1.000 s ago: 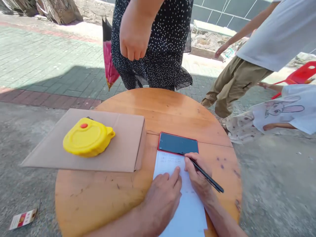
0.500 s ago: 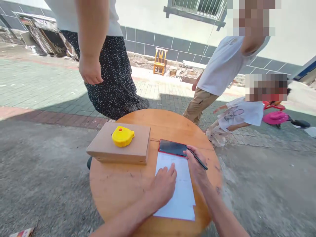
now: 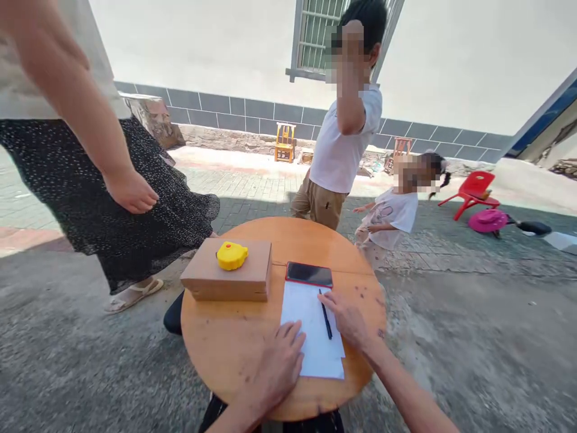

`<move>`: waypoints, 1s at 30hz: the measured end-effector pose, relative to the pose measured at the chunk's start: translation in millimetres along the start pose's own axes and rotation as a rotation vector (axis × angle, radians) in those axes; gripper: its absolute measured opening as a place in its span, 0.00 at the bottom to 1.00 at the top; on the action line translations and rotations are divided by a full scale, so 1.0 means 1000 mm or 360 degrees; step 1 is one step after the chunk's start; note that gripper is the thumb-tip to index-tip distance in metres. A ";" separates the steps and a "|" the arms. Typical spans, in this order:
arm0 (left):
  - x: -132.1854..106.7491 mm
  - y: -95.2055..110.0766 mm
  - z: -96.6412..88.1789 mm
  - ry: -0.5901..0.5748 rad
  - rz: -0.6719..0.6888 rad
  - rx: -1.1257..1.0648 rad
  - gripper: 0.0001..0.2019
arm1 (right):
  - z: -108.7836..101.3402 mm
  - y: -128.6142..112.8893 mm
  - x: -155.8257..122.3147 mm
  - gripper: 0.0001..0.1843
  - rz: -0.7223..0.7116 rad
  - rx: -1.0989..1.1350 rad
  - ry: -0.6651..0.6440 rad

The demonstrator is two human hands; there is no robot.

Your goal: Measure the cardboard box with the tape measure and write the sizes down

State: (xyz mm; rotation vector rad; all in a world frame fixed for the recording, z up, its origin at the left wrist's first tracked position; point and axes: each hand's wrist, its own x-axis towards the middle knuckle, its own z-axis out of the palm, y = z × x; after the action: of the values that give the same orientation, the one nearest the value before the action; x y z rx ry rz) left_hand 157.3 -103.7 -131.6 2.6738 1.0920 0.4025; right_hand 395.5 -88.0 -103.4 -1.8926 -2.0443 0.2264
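Note:
A black pen (image 3: 325,316) lies on white sheets of paper (image 3: 304,313) on the round wooden table. My right hand (image 3: 347,319) rests just right of the pen, with its fingers stretched out near the pen's upper end. Whether a fingertip touches it, I cannot tell. My left hand (image 3: 282,358) lies flat with spread fingers over the left edge of the paper and holds nothing. Beyond the paper's top edge is a dark-screened phone (image 3: 309,274) with a red rim.
On the round table (image 3: 225,346) a cardboard box (image 3: 229,288) carries a yellow tape measure (image 3: 231,257). A person in a dotted skirt (image 3: 148,198) stands at the left. Two other people are beyond the table. Further right are a red chair (image 3: 475,191) and a pink hat (image 3: 487,221).
The pen has left my right hand and now lies on the paper. Both hands have come nearer to me. The view has shifted, and the skirted person appears further left.

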 end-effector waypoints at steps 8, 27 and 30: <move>-0.018 -0.001 0.011 0.0176 -0.0004 -0.0137 0.18 | 0.010 -0.016 -0.024 0.19 0.0414 -0.0425 0.0006; -0.017 -0.001 0.005 0.0163 -0.0037 -0.0293 0.18 | 0.006 0.015 -0.003 0.11 0.0153 -0.0635 0.0384; -0.017 -0.001 0.006 0.0167 -0.0042 -0.0319 0.17 | 0.009 0.013 -0.007 0.12 0.0131 -0.0652 0.0368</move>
State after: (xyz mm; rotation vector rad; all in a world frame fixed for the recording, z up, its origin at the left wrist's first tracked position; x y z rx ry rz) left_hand 146.8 -115.2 -140.1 2.4851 1.0532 0.6194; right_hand 405.0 -92.7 -116.8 -2.1187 -1.9652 -0.4051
